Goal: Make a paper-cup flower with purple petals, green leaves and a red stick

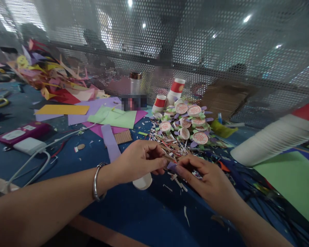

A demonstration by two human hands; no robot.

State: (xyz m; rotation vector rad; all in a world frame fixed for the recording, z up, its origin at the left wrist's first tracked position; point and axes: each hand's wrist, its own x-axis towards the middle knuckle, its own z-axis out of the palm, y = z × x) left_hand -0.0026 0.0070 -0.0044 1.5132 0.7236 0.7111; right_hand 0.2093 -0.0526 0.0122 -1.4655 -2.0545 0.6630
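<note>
My left hand, with a metal bangle on its wrist, is closed around a white paper cup whose rim shows below the fingers. Its thumb and finger also pinch a thin brown cardboard strip. My right hand is closed in a pinch on a small purple paper piece, touching the strip's end. Both hands meet just above the blue table. Behind them lies a pile of finished paper-cup flowers with purple and green petals, among paper scraps.
A long stack of white paper cups lies at right beside green paper. Coloured sheets, a purple strip, a white charger with cable, a bottle and upturned red-white cups stand behind. Perforated metal screen at the back.
</note>
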